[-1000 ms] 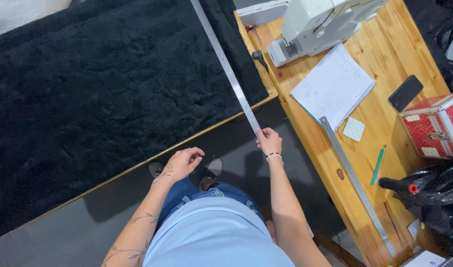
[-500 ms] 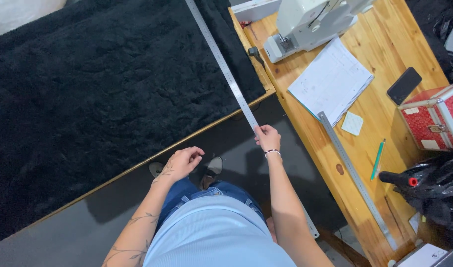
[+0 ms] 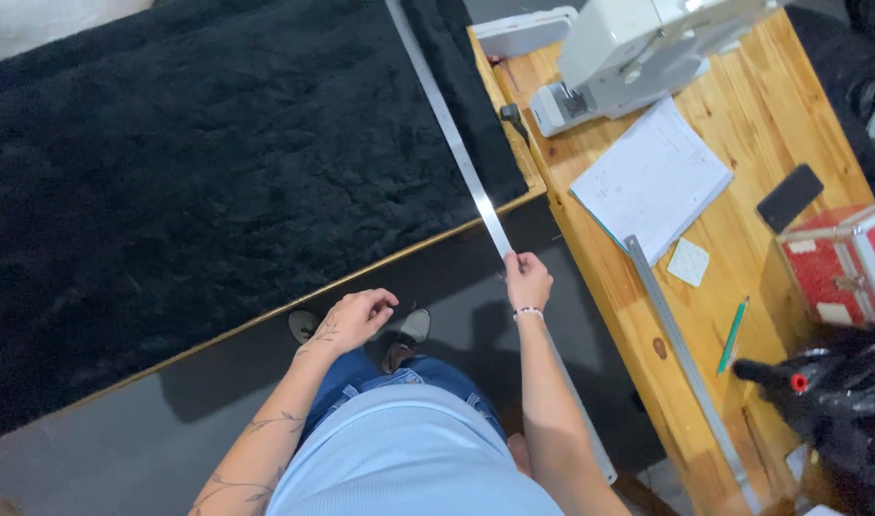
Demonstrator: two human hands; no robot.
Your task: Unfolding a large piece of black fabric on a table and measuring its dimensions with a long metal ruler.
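The right hand point(image 3: 527, 279) is closed around the near end of a long metal ruler point(image 3: 447, 129) that lies over the black plush fabric point(image 3: 217, 162). The left hand point(image 3: 354, 318) is loosely curled and holds nothing.

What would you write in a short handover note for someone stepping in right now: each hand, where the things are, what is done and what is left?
Right hand: grips the near end of the long metal ruler, which lies across the black furry fabric.
Left hand: empty, loosely curled, just off the fabric's near edge.
Second ruler lies on the wooden table.
Done: ruler laid on the fabric.
Left: no mark or cut visible along it.
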